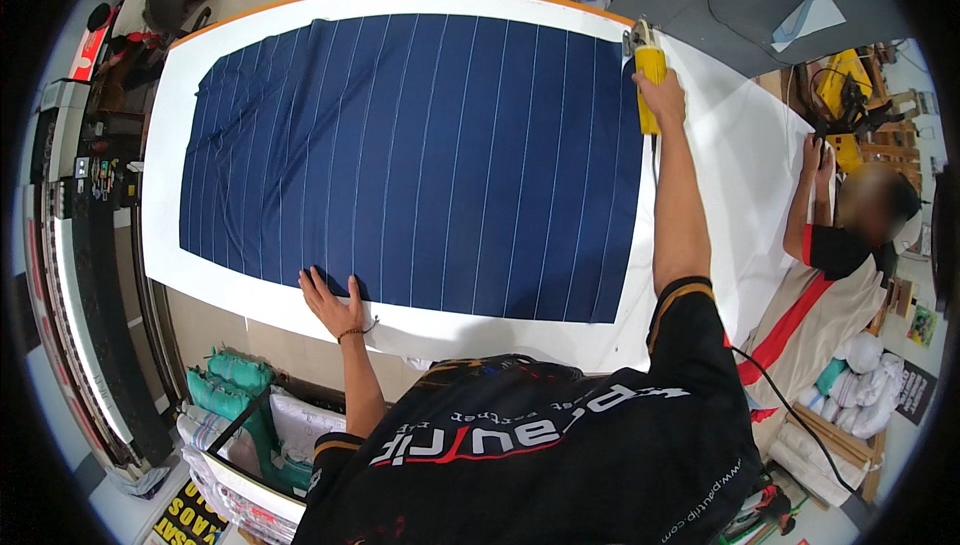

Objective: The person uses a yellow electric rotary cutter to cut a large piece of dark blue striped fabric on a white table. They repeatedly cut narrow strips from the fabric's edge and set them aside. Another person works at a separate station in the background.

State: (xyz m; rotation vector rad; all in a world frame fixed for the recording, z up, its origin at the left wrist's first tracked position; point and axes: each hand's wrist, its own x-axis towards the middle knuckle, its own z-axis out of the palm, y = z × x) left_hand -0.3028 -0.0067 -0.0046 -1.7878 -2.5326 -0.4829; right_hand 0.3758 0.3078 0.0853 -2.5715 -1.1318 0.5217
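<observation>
White tabletop (165, 190) spans the workroom, bearing navy fabric (430, 165) with pale parallel lines, rumpled toward its left end. At the near edge, the person's left hand (331, 307) rests on the fabric, fingers spread. Rightward, the right hand (664, 98) wraps around a yellow electric cutter (650, 65) by the fabric's far right corner. A co-worker (838, 250) is farthest right.

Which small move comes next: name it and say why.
Perhaps slide the left hand leftward to smooth the dark blue fabric: its left part is creased, and that hand touches its near edge while the right hand holds the yellow tool.
</observation>
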